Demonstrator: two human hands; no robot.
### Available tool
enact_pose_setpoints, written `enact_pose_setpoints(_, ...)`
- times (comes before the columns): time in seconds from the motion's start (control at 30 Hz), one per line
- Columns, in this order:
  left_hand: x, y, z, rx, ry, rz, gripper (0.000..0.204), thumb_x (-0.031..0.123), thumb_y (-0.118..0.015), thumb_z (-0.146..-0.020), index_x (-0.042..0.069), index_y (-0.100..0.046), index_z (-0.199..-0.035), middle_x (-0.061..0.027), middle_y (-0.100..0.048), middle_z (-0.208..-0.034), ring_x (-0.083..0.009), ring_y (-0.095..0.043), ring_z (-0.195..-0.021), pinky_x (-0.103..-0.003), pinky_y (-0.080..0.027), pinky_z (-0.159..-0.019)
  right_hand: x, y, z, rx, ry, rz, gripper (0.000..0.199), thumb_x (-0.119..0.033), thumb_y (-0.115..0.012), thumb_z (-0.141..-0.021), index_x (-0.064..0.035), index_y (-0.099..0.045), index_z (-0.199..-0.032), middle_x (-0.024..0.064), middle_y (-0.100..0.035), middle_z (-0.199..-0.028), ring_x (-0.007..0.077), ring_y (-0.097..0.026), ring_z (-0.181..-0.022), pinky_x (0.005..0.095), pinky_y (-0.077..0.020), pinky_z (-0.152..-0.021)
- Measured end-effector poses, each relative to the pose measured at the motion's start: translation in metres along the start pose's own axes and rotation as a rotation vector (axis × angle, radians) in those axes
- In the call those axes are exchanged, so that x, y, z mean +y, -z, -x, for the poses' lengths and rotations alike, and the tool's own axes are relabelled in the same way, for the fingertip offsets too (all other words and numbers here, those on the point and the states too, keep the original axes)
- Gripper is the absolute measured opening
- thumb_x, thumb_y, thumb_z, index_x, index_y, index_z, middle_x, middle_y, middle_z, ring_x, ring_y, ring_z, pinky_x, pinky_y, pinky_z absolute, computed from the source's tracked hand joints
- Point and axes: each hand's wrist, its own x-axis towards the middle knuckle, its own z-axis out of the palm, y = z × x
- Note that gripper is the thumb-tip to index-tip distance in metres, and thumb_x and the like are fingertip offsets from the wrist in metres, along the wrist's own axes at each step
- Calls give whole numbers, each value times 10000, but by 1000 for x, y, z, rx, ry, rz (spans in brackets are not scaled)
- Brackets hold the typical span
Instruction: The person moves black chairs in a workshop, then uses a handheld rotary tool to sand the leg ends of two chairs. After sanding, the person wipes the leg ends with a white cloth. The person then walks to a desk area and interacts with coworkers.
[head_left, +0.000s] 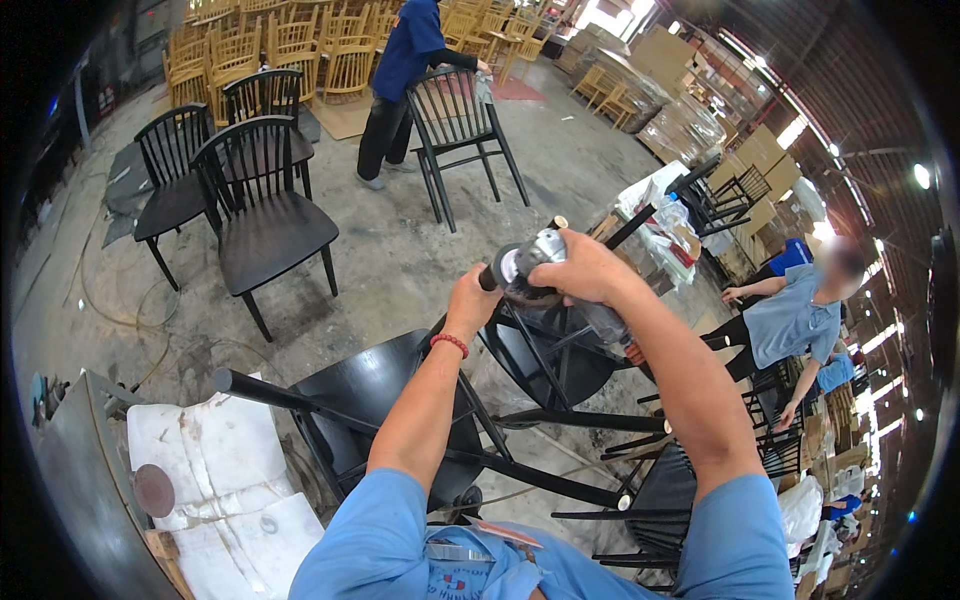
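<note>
My right hand (590,270) is wrapped over the metal head of an angle grinder (543,252), whose body slants down towards my right forearm. My left hand (470,303) is closed around the end of a black chair leg (490,277), right beside the grinder's disc side. Whether the disc touches the leg is hard to make out. Below my hands lies an upturned black chair (550,360), its legs pointing different ways. Nearer me, another black chair (365,375) is tipped over, with pale leg ends showing.
Black chairs (265,240) stand upright at left. A person (405,60) handles another black chair (455,110) ahead. At right stands a person in light blue (795,315). A brown round disc (154,490) lies on white padding (230,460) at lower left. A hose (145,325) crosses the floor.
</note>
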Motion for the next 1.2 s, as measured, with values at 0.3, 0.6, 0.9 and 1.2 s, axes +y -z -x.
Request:
enact_pose_setpoints(0.3,-7,-5,0,-7,88,-21,253,82,-718,-805,28,-647,-1042,-179,-697,-945,-315,-674,-866,-365,-515,-793,5,-4,17,95,-41,-58,705,-378,-738,-701,56,-568,-1230,250,-691,-1010,318,-700,-889,383,-546,-812)
enact_pose_setpoints(0.6,-5,-4,0,-27,120,-51,263,121,-755,-793,27,-636,-1008,-181,-688,-926,-328,-661,-850,-393,-510,-769,24,-20,5,84,-33,-37,695,-386,-759,-706,43,-568,-1219,241,-690,-1018,327,-705,-913,391,-538,-837)
enact_pose_setpoints(0.9,-35,46,59,-25,204,-99,518,272,-791,-785,-10,-573,-1161,-235,-656,-1098,-373,-633,-1056,-422,-495,-889,12,-9,35,115,-50,-82,646,-355,-756,-704,48,-579,-1176,206,-690,-1010,282,-702,-845,372,-539,-812)
enact_pose_setpoints(1.2,-29,266,266,898,725,-356,709,339,-839,-734,-114,-485,-1149,-293,-575,-1151,-317,-597,-1088,-405,-472,-939,-123,-55,57,-242,543,-422,441,-201,-767,-767,-7,-557,-1103,74,-647,-818,132,-636,-666,304,-508,-653)
